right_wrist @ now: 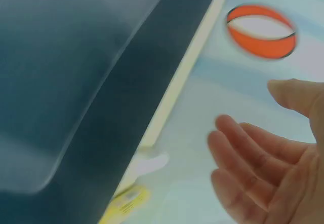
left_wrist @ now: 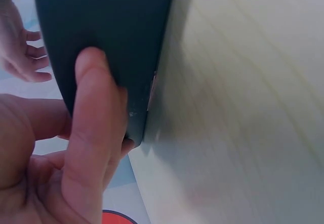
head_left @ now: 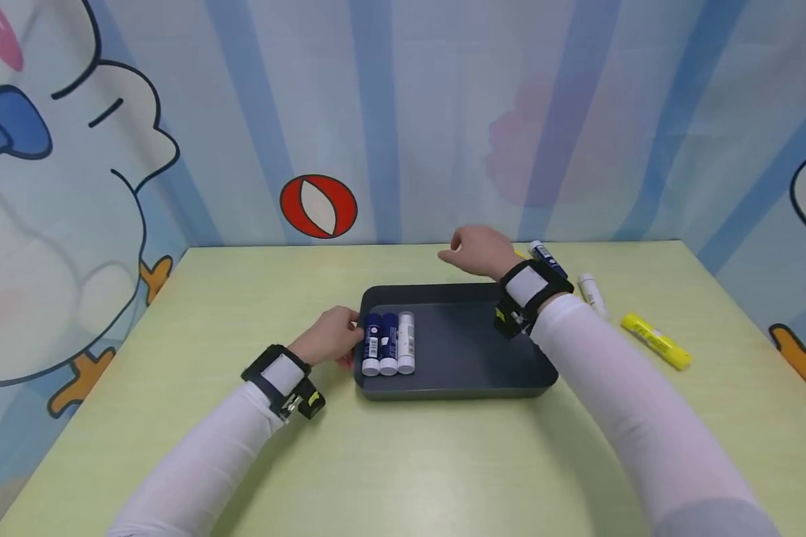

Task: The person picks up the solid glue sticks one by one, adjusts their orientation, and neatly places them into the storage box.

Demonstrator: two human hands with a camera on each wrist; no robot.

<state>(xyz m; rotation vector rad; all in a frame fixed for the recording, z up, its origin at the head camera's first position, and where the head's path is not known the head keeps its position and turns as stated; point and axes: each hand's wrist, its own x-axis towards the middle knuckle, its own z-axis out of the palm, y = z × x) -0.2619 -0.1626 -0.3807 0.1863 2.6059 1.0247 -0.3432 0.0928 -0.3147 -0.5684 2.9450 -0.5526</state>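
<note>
A dark grey tray [head_left: 470, 350] lies on the table, with two navy glue sticks [head_left: 380, 341] and a white glue stick [head_left: 406, 343] side by side along its left end. My left hand [head_left: 327, 335] grips that end's wall; in the left wrist view its fingers [left_wrist: 93, 112] press against the tray's outer side while the thumb is partly hidden behind it. Above the tray's far right part, my right hand [head_left: 481, 251] is raised and holds nothing. Its fingers [right_wrist: 253, 158] are loosely bent, apart from the thumb, in the right wrist view.
To the right of the tray lie a navy glue stick [head_left: 547, 257], a white one [head_left: 592, 295] and a yellow one [head_left: 656, 341]. Another bit of yellow shows behind the right wrist. A printed cloth [head_left: 430, 127] hangs at the table's [head_left: 275, 283] back edge.
</note>
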